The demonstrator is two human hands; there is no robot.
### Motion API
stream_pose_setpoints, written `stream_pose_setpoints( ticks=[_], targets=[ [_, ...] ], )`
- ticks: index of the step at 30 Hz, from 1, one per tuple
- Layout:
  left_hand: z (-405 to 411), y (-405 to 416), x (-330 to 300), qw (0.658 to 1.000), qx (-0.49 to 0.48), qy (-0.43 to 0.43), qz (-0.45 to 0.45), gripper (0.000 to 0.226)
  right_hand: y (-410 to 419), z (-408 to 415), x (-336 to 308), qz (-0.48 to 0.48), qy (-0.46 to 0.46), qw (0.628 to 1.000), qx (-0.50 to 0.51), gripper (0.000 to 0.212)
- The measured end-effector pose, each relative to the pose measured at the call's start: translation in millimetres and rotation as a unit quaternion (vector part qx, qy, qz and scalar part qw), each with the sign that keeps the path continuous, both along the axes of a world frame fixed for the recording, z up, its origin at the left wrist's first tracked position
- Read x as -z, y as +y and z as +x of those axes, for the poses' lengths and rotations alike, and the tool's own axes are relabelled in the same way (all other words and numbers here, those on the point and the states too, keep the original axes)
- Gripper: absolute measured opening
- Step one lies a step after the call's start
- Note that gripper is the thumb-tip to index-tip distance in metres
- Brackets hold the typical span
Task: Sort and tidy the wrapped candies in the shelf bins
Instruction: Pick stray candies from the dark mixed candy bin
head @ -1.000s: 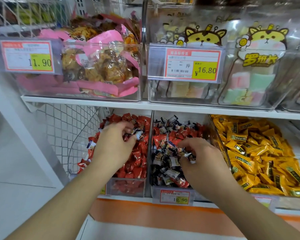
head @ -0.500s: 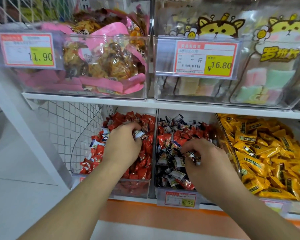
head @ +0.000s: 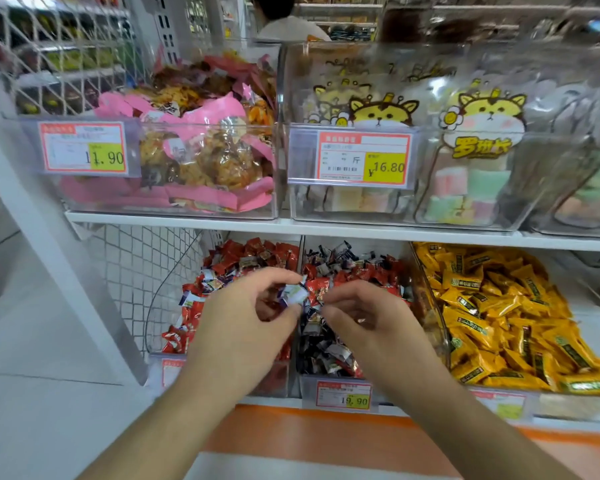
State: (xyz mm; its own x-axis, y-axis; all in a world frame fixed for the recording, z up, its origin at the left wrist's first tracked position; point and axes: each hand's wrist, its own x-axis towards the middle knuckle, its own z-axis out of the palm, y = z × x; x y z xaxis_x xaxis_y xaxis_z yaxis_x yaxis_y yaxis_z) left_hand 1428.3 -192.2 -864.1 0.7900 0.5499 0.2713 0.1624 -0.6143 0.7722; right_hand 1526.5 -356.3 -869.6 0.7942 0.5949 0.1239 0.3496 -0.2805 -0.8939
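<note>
A white sweet (head: 294,293) is pinched by the left hand (head: 246,327), and a red sweet (head: 317,289) is pinched by the right hand (head: 368,322), just above the wall between two bins. The red bin (head: 274,379) is seen under the left hand, and the mixed bin (head: 309,389) under the right. A yellow bin (head: 426,296) is seen to the right.

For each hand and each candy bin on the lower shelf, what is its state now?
left hand: pinches a white-wrapped candy.
right hand: pinches a red-wrapped candy.
red candy bin: full, some white pieces mixed in.
dark candy bin: full, red pieces mixed in.
yellow candy bin: full, one kind.
</note>
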Motion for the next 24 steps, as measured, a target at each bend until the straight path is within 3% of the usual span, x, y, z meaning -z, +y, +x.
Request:
stream_pose_setpoints(
  ticks=[2,9,14,16,21,24],
  targets=[
    [-1,-16,-3,1.000,0.027,0.005,0.012,0.036,1,-4,-5,0.037,0.062,0.997,-0.004,0.004],
    [7,-29,3,0.997,0.051,-0.016,-0.063,0.025,-16,8,-5,0.041,0.107,0.989,0.097,0.005],
    [11,-24,8,0.997,0.004,-0.029,-0.068,0.021,-26,29,3,-0.032,0.059,0.990,0.122,0.022],
    [13,-28,8,0.997,0.009,-0.022,-0.070,0.023,-28,31,3,-0.054,0.034,0.992,0.112,0.015],
    [17,-38,4,0.996,0.053,-0.004,-0.076,0.015,-26,21,-3,0.032,0.093,0.995,-0.026,0.012],
    [15,-38,2,0.995,0.060,-0.007,-0.085,0.013,-24,21,0,0.034,0.070,0.997,0.003,0.006]
  ],
)
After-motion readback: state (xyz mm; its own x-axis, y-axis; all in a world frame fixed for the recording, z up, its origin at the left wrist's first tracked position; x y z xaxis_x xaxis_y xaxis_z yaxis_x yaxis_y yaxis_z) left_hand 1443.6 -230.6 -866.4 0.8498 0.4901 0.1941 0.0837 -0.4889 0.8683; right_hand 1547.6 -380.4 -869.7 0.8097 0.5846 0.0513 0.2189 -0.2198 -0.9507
